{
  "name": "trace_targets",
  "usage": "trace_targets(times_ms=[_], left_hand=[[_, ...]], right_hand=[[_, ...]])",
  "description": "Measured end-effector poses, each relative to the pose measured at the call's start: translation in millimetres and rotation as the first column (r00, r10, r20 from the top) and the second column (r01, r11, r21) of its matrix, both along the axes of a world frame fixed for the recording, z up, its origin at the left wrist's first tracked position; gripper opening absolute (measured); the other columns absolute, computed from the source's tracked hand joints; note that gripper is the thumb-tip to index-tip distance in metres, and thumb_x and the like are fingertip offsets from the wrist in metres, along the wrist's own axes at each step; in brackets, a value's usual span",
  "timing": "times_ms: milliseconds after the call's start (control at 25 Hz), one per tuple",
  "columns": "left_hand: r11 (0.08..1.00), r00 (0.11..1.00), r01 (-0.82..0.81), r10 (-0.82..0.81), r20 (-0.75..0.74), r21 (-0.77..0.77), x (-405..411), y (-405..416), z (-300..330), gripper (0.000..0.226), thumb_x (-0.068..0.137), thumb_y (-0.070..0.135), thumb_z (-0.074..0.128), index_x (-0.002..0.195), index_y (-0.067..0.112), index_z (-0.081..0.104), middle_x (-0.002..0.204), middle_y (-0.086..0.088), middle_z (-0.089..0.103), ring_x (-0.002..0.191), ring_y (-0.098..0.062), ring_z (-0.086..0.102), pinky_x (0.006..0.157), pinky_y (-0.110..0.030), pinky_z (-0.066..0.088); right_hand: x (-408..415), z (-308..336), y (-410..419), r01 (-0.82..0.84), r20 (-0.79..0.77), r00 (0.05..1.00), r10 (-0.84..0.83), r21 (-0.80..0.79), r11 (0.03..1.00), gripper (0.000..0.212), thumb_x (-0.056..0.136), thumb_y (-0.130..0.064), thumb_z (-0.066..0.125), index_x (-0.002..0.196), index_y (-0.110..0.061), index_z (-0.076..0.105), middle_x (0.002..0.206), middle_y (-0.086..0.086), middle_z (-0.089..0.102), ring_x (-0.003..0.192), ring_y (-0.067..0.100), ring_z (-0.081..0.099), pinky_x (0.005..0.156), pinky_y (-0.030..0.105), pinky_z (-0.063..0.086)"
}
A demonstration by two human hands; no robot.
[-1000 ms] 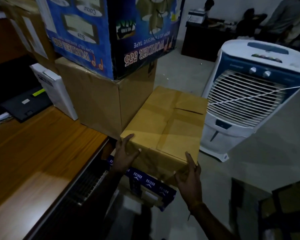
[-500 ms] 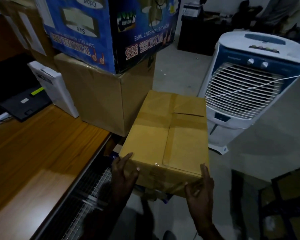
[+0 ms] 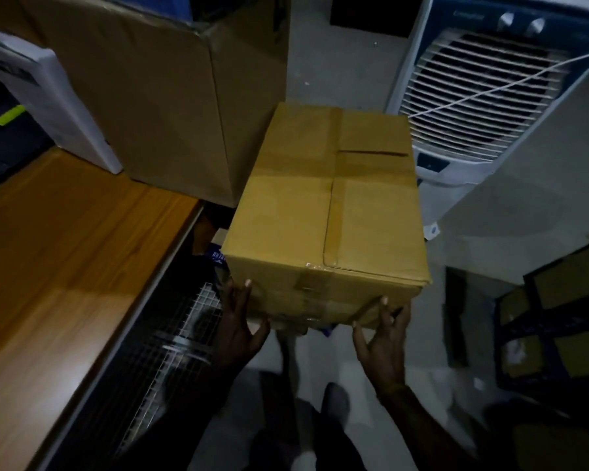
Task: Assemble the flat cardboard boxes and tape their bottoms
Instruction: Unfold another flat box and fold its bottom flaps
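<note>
Big carton [image 3: 170, 107] on desk [image 3: 58, 253], top cropped. Air cooler [image 3: 483, 96] partly cut off. Taped box [image 3: 323, 212] between them; underside hidden. Left hand [image 3: 240, 326], right hand [image 3: 385, 341]: fingers spread, straight, against near face.

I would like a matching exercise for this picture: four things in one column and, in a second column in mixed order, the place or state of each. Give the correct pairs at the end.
Things
1. taped cardboard box
2. air cooler
3. wooden table
4. left hand

Places or states
A. stands on the floor, at the upper right of the view
B. fills the left side of the view
C. fingers straight, touching the near left corner of the box
D. in the middle of the view, tape along its top seam

Pairs: 1-D, 2-A, 3-B, 4-C
</note>
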State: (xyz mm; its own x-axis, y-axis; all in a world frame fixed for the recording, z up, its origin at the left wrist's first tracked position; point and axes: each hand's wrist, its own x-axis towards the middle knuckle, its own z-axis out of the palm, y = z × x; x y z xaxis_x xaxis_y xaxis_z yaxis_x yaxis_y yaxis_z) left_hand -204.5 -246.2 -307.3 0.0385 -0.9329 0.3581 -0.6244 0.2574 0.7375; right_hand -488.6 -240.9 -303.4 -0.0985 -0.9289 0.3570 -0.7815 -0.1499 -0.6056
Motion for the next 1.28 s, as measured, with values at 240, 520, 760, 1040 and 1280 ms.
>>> trace_targets(times_ms=[240, 520, 760, 1040, 1280], left_hand=[[0.997, 0.968, 0.073, -0.081, 0.236, 0.040, 22.1, -18.0, -70.1, 0.087, 0.081, 0.051, 0.057, 0.153, 0.046, 0.008, 0.159, -0.022, 0.006, 0.126, -0.052, 0.047, 0.069, -0.053, 0.060], [0.993, 0.957, 0.108, -0.117, 0.265, 0.047, 14.7, -29.3, -80.5, 0.073, 0.094, 0.054, 0.046, 0.154, 0.043, 0.006, 0.146, -0.039, 0.019, 0.117, -0.058, 0.049, 0.083, -0.063, 0.053], [0.997, 0.973, 0.002, 0.016, 0.229, -0.076, -0.6, -34.1, -2.2, 0.101, 0.071, 0.002, 0.082, 0.147, 0.035, 0.024, 0.148, -0.033, 0.023, 0.127, -0.050, 0.041, 0.093, -0.055, 0.050], [0.978, 0.999, -0.021, 0.012, -0.044, -0.210, -17.8, -8.4, 88.5, 0.038, 0.099, 0.043, 0.050, 0.136, 0.044, 0.051, 0.156, -0.009, 0.016, 0.144, -0.017, 0.025, 0.111, -0.028, 0.038], [0.953, 0.978, -0.139, 0.089, -0.191, -0.270, -40.7, 0.5, 178.7, 0.034, 0.086, 0.006, 0.071, 0.118, 0.020, 0.070, 0.154, -0.015, 0.029, 0.143, -0.024, 0.031, 0.110, -0.023, 0.038]], right_hand=[[-16.6, -79.3, -3.5, -0.101, -0.089, 0.990, 0.107, 0.061, 0.993, 0.098, 0.074, -0.015, 0.084, 0.148, -0.031, 0.020, 0.153, 0.024, 0.011, 0.123, 0.056, 0.048, 0.079, 0.054, 0.056], [-2.0, -78.8, -19.4, 0.023, -0.032, 0.999, -0.025, -0.053, 0.998, 0.106, 0.075, -0.002, 0.081, 0.152, -0.035, 0.015, 0.150, 0.026, 0.013, 0.127, 0.049, 0.038, 0.088, 0.053, 0.050], [6.7, -6.5, -15.5, 0.191, -0.043, 0.980, -0.196, -0.109, 0.976, 0.108, 0.077, -0.005, 0.080, 0.154, -0.037, 0.012, 0.150, 0.022, 0.021, 0.133, 0.046, 0.033, 0.093, 0.061, 0.048], [1.7, 80.5, -1.5, 0.198, 0.133, 0.976, -0.172, -0.219, 0.956, 0.090, 0.084, -0.001, 0.073, 0.149, -0.047, 0.030, 0.153, 0.015, 0.025, 0.144, 0.029, 0.026, 0.104, 0.060, 0.042], [-5.8, 160.2, -13.1, 0.155, 0.289, 0.957, -0.028, -0.426, 0.891, 0.051, 0.082, 0.005, 0.074, 0.128, -0.015, 0.064, 0.146, 0.020, 0.035, 0.141, 0.027, 0.034, 0.112, 0.040, 0.039]])
